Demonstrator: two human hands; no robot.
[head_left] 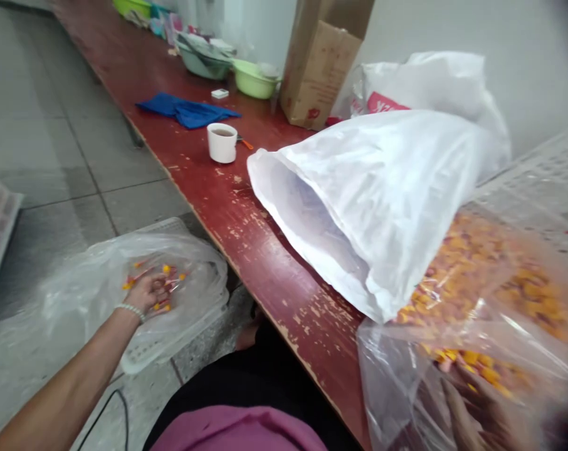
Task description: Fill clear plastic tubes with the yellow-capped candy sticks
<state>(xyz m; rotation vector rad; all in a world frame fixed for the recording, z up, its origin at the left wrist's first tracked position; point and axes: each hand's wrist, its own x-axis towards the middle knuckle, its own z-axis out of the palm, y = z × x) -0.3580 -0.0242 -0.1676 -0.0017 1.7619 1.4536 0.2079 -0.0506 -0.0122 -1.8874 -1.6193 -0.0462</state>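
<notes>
"Where is your left hand?"

"My left hand (147, 293) is down at 8 o'clock, reaching into the low bag (199, 260), which is clear and spreads over a white crate (138, 358). A bracelet (132, 309) of pale beads circles my wrist."

"Are those fingers wide or narrow?"

"Bent and bunched close, right among a few loose pieces (166, 269), orange and pink. Whether I have pinched one, I cannot tell."

"And your right hand?"

"My right hand (481, 407) is at 4 o'clock, at the big bag (392, 369), also clear. Its fingers are near the pile (533, 294) of orange pieces inside. Blur and plastic spoil the view, so I cannot tell whether they hold any."

"What lies between your hands?"

"The red table (239, 228), its paint worn along the edge. Toward 2 o'clock a white sack (397, 169) lies on it, mouth gaping toward 8, its lower corner overlapping the big bag."

"And farther up?"

"A white cup (222, 147) of dark liquid between 10 and 11, a blue cloth (190, 114) at 10, and a cardboard box (307, 81) between 12 and 1, with a green bowl (256, 82) just beside it."
</notes>
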